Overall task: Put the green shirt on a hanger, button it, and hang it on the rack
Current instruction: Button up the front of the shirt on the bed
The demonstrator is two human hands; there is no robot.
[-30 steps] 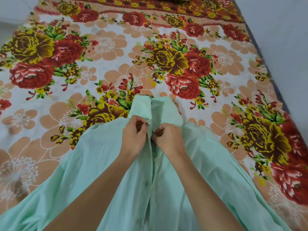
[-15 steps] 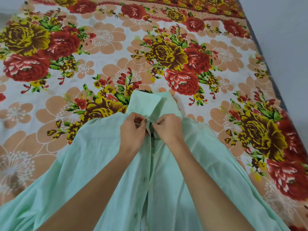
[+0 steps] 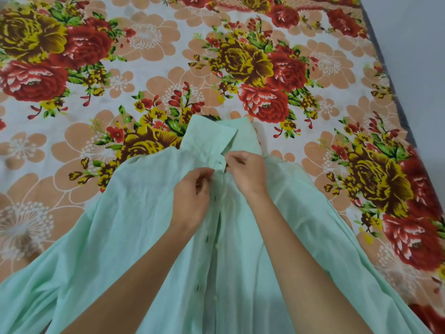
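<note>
Looks like the left hand [image 3: 192, 196] slid lower than the right hand [image 3: 245, 174] — both pinch the shirt [image 3: 120, 225] front edges just below the collar [image 3: 216, 138], shirt spread beneath them. Buttoning's barely started, hanging's still ahead.

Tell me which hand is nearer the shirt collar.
Right. The right hand pinches the green shirt right under the collar; the left hand grips the front edge lower down, farther from it.
</note>
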